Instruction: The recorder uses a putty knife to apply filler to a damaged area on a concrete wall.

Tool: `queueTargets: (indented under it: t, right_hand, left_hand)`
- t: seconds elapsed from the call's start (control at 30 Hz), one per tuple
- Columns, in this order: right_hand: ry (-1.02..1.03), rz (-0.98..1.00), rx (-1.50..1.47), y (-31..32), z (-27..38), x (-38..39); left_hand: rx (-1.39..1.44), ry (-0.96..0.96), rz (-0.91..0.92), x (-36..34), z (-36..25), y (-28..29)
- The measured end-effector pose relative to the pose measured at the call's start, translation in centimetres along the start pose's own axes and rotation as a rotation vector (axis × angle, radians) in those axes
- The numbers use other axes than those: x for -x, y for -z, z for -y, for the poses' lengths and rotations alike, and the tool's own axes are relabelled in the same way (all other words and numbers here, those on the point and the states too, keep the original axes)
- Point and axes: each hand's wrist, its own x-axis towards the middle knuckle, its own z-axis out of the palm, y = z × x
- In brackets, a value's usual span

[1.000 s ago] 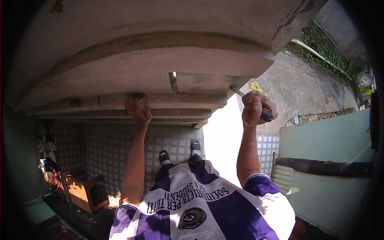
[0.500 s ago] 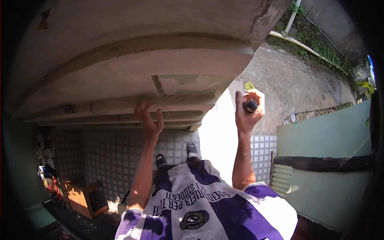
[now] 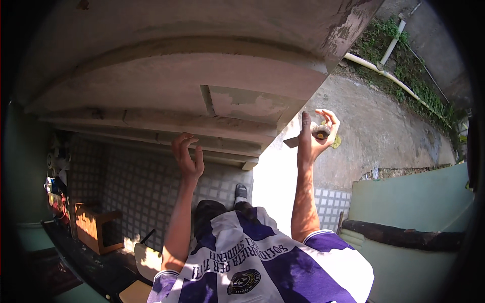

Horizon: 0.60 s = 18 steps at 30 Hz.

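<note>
My right hand [image 3: 318, 139] is loosely closed around a scraper, its fingers curled and thumb raised. The dark rounded end of the scraper's handle [image 3: 321, 133] points toward me, and part of a flat blade [image 3: 291, 142] shows left of my thumb. This hand is in sunlight, just past the right end of the pinkish wall [image 3: 166, 86]. My left hand [image 3: 187, 159] is raised in shade before the wall's lower ledges [image 3: 217, 146], fingers bent and apart with nothing in them. Whether its fingertips touch the ledge I cannot tell.
Old paint flakes from a recessed panel [image 3: 247, 101]. A wooden stool [image 3: 96, 230] and a chair [image 3: 148, 260] stand lower left on the tiled floor [image 3: 141, 187]. A yellow-green leaf-like scrap [image 3: 337, 142] shows behind my right hand. White pipes [image 3: 389, 76] and a green low wall [image 3: 404, 192] lie right.
My right hand has turned, bringing the scraper's blade into view beside the thumb. My left hand has barely moved. The view has swung slightly, and one of my feet is no longer visible.
</note>
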Motion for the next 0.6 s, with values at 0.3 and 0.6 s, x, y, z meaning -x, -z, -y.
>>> queueTargets:
  t: [0.3,0.6]
  right_hand:
    - [-0.405,0.238,-0.381,-0.9,2.7,-0.7]
    - [-0.065,0.169,0.110,1.0,2.5,1.6]
  left_hand:
    - [0.051,0.021,-0.002,0.1,-0.3,2.3]
    - [0.126,0.054,0.012,-1.3,-0.4,2.5]
